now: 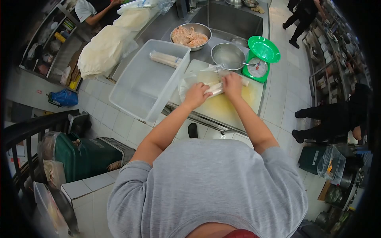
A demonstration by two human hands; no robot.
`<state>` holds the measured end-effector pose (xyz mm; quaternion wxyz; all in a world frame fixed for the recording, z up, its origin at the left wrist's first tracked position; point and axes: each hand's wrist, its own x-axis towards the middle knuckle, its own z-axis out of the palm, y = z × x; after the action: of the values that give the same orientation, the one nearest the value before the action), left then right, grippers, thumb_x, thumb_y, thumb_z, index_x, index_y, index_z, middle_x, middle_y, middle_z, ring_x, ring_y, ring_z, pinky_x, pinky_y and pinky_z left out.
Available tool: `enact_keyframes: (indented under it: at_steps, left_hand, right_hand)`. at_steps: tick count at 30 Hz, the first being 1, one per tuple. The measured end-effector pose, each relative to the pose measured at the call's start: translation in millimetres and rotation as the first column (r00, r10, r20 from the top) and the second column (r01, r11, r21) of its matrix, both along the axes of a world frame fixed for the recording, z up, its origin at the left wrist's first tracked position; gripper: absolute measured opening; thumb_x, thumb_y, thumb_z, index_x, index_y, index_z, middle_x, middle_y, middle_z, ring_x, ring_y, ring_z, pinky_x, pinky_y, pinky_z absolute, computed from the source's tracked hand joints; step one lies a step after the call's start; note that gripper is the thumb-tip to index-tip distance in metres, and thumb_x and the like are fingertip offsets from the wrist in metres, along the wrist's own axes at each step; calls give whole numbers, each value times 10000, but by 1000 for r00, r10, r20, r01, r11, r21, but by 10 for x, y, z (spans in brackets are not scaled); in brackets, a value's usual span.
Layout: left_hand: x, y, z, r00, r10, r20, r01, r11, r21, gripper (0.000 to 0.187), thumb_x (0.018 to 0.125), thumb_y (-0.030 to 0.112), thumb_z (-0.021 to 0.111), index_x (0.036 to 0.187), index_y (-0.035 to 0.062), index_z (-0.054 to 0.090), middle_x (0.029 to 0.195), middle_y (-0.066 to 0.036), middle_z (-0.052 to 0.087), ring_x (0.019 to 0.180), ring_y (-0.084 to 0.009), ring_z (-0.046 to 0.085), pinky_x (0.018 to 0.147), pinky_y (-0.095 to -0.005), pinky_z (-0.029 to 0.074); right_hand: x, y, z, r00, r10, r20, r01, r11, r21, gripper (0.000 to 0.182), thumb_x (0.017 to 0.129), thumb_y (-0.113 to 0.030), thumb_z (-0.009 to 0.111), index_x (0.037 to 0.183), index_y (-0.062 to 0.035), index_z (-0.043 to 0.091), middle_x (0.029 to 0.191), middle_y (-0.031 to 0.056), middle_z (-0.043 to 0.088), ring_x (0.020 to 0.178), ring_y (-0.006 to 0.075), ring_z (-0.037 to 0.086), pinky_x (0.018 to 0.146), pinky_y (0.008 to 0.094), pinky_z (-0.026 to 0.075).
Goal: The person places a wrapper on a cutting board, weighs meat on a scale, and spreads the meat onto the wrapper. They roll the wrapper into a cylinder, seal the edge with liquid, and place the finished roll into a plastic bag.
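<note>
A pale roll wrapped in clear plastic (215,90) lies on the white cutting board (242,113), whose surface has a yellowish stain. My left hand (197,96) curls its fingers over the roll's left end. At the other end, my right hand (232,84) grips the roll and looks slightly blurred. Loose plastic sheet (187,81) spreads beyond the roll. To the left stands a translucent tub (139,85), with wrapped rolls (165,59) at its far end. A steel bowl of pinkish mixture (189,37) and a second metal bowl (228,57) sit behind the board.
A green dial scale (258,68) stands at the board's far right, a spoon handle near it. Behind is a steel sink (234,20). A large plastic-covered pale bundle (103,51) lies at left. Other people in dark clothing (329,115) are at right, another person at upper left.
</note>
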<state>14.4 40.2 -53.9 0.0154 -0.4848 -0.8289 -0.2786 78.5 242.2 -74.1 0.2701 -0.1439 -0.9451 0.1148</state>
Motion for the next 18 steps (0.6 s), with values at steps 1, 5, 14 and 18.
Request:
enact_keyframes:
  at_steps: [1, 5, 14, 18]
  left_hand:
    - [11, -3, -10, 1000, 7, 23, -7, 1000, 13, 332, 836, 346, 645, 1059, 99, 640, 973, -116, 580, 938, -319, 555, 796, -397, 472]
    - [53, -72, -29, 986, -127, 109, 127, 992, -1, 342, 842, 336, 646, 1087, 98, 642, 966, -120, 584, 912, -318, 564, 803, -392, 470]
    - [-363, 15, 114, 441, 104, 891, 53, 988, -142, 511, 953, 425, 499, 1242, 4, 507, 941, -91, 611, 847, -178, 596, 745, -305, 513]
    - [-521, -52, 58, 164, 62, 985, -50, 997, -54, 667, 923, 601, 418, 1152, -15, 533, 939, -123, 610, 840, -196, 618, 761, -329, 529]
  right_hand:
    - [76, 85, -30, 995, -93, -37, 94, 995, 27, 263, 788, -274, 645, 954, -70, 625, 974, 110, 584, 979, 293, 538, 832, 455, 397]
    - [236, 445, -41, 998, 61, 30, -63, 995, 78, 347, 773, -250, 646, 1065, -67, 610, 1006, 101, 570, 986, 286, 526, 848, 441, 391]
    - [533, 1105, 1149, 782, 23, 622, 87, 985, -146, 279, 699, -169, 657, 964, -86, 683, 925, 179, 673, 923, 336, 636, 811, 408, 497]
    - [657, 1004, 1817, 707, -34, 706, 82, 996, -35, 212, 684, -144, 665, 886, -86, 690, 969, 131, 677, 910, 321, 636, 768, 393, 501]
